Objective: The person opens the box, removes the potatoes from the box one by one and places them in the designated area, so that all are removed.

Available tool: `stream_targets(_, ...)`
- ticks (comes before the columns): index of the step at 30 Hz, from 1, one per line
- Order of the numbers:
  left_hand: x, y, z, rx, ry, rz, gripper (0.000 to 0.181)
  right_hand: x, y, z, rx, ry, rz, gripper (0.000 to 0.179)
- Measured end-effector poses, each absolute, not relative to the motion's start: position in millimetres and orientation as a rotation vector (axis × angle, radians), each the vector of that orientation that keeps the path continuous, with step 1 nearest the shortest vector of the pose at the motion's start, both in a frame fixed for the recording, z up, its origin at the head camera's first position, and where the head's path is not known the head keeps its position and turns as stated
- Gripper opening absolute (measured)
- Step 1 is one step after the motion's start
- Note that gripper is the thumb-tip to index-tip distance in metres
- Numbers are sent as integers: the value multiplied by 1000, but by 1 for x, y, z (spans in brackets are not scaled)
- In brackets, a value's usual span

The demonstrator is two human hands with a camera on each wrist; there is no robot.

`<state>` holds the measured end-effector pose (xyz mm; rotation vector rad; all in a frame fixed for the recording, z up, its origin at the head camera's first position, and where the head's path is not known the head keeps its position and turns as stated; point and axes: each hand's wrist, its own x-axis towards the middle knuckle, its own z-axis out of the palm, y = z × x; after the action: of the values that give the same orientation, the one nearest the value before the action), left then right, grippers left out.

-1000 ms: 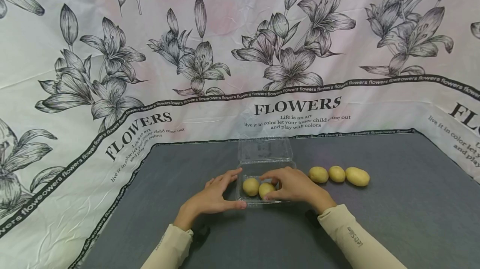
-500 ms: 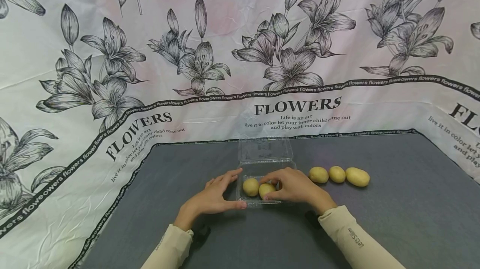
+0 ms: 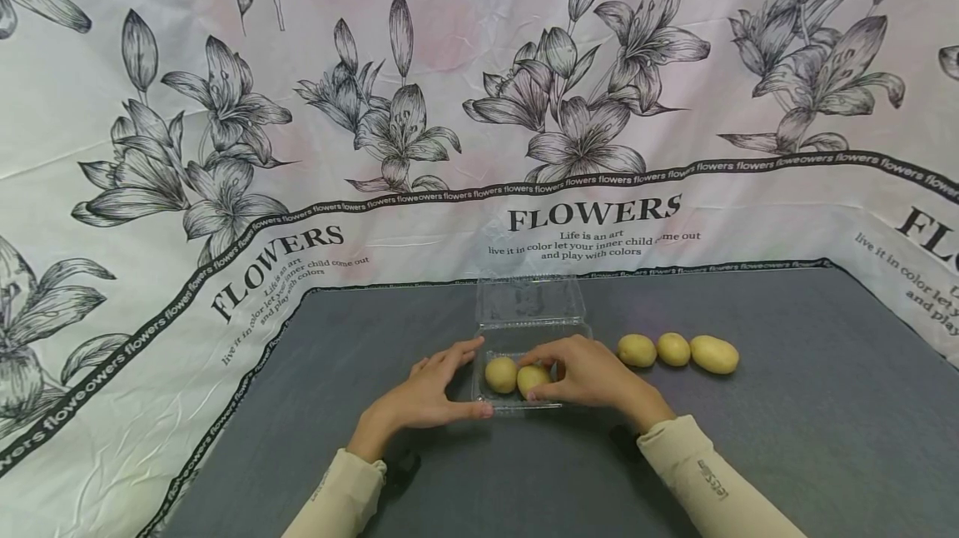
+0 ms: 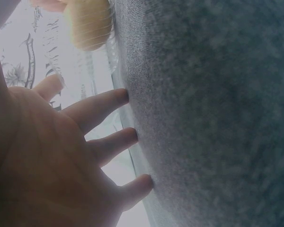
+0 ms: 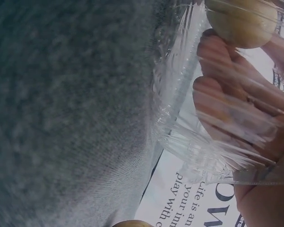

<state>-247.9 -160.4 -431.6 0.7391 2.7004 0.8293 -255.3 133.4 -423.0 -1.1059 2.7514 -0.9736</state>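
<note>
A clear plastic clamshell box (image 3: pixel 524 407) stands on the grey cloth with its lid (image 3: pixel 530 302) raised at the back. Two potatoes are inside. One potato (image 3: pixel 500 374) sits at the left end. Beside it, the right hand (image 3: pixel 588 371) reaches into the box and pinches a second potato (image 3: pixel 531 380) between thumb and fingers. Seen through the clear wall in the right wrist view, that potato (image 5: pixel 241 22) is by the fingertips. The left hand (image 3: pixel 423 398) spreads around the box's left end, thumb at the front corner. In the left wrist view several fingertips (image 4: pixel 120 96) reach the cloth.
Right of the box, three more potatoes lie in a row: a left one (image 3: pixel 637 350), a small middle one (image 3: pixel 673 349) and a longer right one (image 3: pixel 714 354). A white flower-printed curtain (image 3: pixel 419 238) hangs behind the grey tabletop (image 3: pixel 494 480).
</note>
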Motion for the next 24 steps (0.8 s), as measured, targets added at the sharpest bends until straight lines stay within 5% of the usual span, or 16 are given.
stream_targets(24,-247,-160,-431,733,2695,836,100,-257,135,-427,-1167,2688,-1118,45)
